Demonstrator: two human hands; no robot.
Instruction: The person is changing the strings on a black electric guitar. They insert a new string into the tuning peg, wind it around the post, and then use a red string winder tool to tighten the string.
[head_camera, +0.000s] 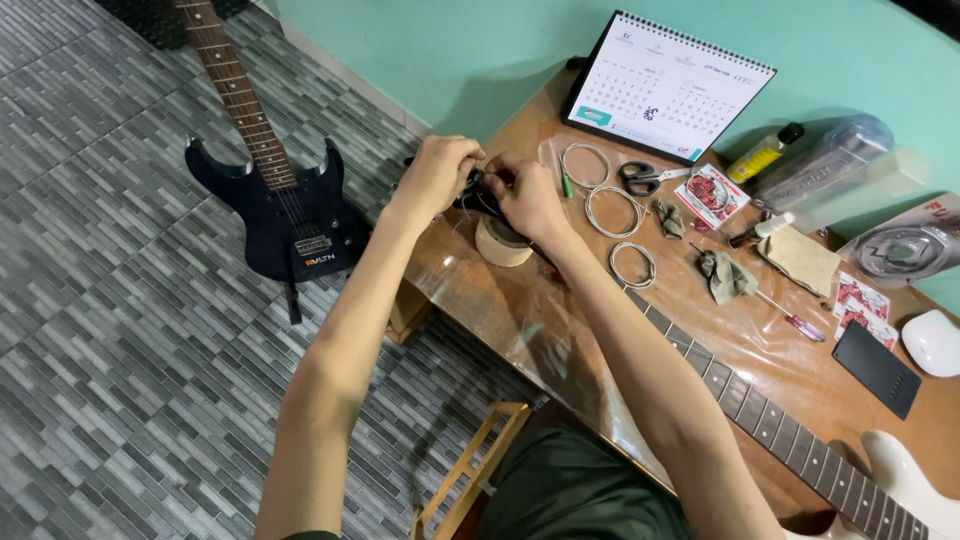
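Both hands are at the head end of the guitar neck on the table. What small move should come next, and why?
Probably keep the right hand steadying the headstock while the left hand works the small part there. Both hands cover it, so the detail is hidden; the coiled strings lie beside it.

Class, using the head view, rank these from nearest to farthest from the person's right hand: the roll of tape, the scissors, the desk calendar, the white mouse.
From the right hand:
1. Roll of tape, just below the hand, at the table's near edge.
2. Scissors, to its right, mid-table.
3. Desk calendar, standing at the back against the wall.
4. White mouse, at the far right edge.
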